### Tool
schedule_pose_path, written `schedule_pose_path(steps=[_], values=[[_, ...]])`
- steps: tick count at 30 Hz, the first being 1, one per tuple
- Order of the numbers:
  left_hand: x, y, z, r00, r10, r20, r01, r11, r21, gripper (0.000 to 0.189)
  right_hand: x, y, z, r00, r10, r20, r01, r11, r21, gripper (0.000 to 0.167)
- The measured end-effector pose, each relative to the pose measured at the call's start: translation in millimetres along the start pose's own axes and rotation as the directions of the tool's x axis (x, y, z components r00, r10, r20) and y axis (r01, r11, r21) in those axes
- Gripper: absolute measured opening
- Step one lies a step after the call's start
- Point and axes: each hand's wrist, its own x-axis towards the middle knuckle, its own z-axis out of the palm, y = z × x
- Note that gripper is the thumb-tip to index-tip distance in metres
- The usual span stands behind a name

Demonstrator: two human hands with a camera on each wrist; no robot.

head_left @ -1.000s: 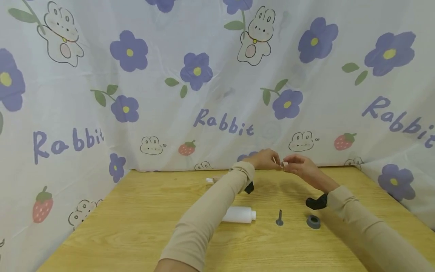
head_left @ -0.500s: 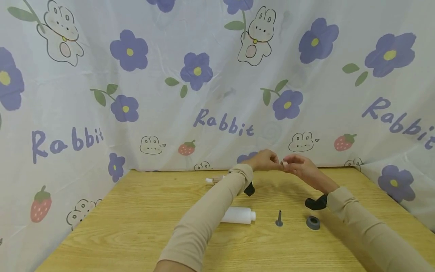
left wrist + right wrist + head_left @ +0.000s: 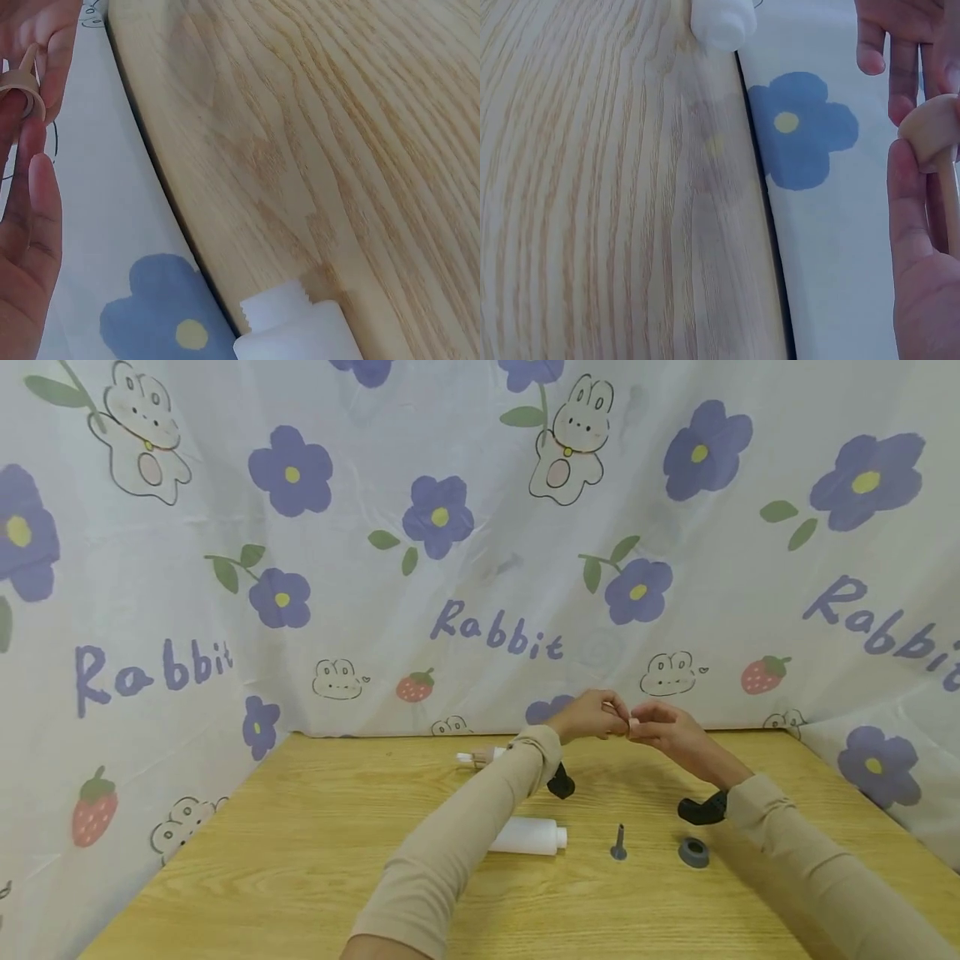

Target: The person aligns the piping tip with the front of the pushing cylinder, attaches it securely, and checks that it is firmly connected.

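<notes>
Above the far edge of the table, my right hand [image 3: 670, 729] pinches a beige nozzle cap [image 3: 930, 133] between thumb and fingers. Its thin spout runs back toward the right palm, and its open end faces my left hand [image 3: 595, 716]. In the left wrist view, straight left fingers [image 3: 28, 146] reach to the cap's open mouth, with one fingertip apparently inside it. The left thumb lies apart from the cap. A white bottle [image 3: 300, 334] with a bare threaded neck is near the far edge in the left wrist view.
A white bottle [image 3: 528, 837] lies partly behind the left forearm. Pale slender pieces [image 3: 472, 760] lie farther back. On the right are a grey upright stem on a round base [image 3: 618, 843] and a grey ring [image 3: 693, 852]. Black pieces [image 3: 703, 810] show near the wrists. Printed cloth hangs behind.
The left hand has moved slightly right, closing the small gap to the cap. The right hand keeps its hold on the cap. The things on the table stay in place.
</notes>
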Motion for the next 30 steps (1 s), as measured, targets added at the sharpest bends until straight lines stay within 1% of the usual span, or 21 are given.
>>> schedule_pose_path(steps=[2, 4, 7, 9, 11, 13, 16, 18, 21, 23, 26, 30], values=[[1.7, -0.4, 2.4, 1.000, -0.007, -0.008, 0.007, 1.000, -0.025, 0.009, -1.6, 0.4, -1.6, 1.000, 0.000, 0.002, 0.000, 1.000, 0.002, 0.021], [2.5, -0.8, 2.5, 1.000, -0.014, -0.012, 0.014, 0.999, -0.048, 0.008, -2.7, -0.1, -2.4, 1.000, -0.009, 0.002, 0.009, 1.000, 0.028, 0.023], [1.5, -2.5, -2.1, 1.000, -0.015, -0.016, 0.014, 0.999, -0.045, 0.009, -3.8, -1.9, -2.9, 1.000, -0.013, 0.000, 0.013, 0.998, 0.062, 0.019], [-1.1, -3.8, -8.5, 1.000, -0.017, -0.020, 0.017, 1.000, -0.018, 0.011, -4.3, -2.9, -3.3, 1.000, -0.019, 0.001, 0.019, 0.997, 0.079, 0.017], [-5.2, -5.5, -17.3, 1.000, -0.020, -0.021, 0.020, 0.999, 0.029, 0.013, -5.0, -3.5, -4.0, 1.000, -0.026, 0.004, 0.025, 0.996, 0.088, 0.015], [-9.6, -8.9, -27.3, 1.000, -0.029, -0.011, 0.029, 0.997, 0.076, 0.013, -5.9, -3.6, -5.1, 0.999, -0.036, 0.008, 0.035, 0.994, 0.101, 0.015], [-15.1, -16.0, -41.5, 0.999, -0.046, 0.006, 0.045, 0.992, 0.119, 0.015, -6.9, -2.7, -6.9, 0.999, -0.044, 0.009, 0.043, 0.990, 0.132, 0.014], [-18.5, -20.9, -49.0, 0.998, -0.059, 0.009, 0.058, 0.991, 0.124, 0.017, -7.5, -1.9, -7.8, 0.999, -0.053, 0.012, 0.051, 0.985, 0.164, 0.016], [-23.4, -25.7, -57.4, 0.997, -0.081, -0.002, 0.080, 0.990, 0.118, 0.020, -7.8, -2.3, -7.6, 0.998, -0.057, 0.010, 0.055, 0.984, 0.167, 0.015], [-25.8, -28.0, -61.0, 0.996, -0.094, -0.007, 0.094, 0.989, 0.117, 0.021, -8.2, -2.8, -7.5, 0.998, -0.056, 0.011, 0.053, 0.987, 0.151, 0.015], [-28.1, -32.0, -65.6, 0.994, -0.112, 0.004, 0.110, 0.986, 0.127, 0.021, -8.9, -4.0, -7.0, 0.999, -0.044, 0.009, 0.042, 0.992, 0.119, 0.017], [-32.7, -37.3, -74.3, 0.993, -0.117, 0.005, 0.115, 0.983, 0.145, 0.023, -8.6, -6.2, -6.2, 0.999, -0.034, 0.006, 0.033, 0.994, 0.104, 0.016]])
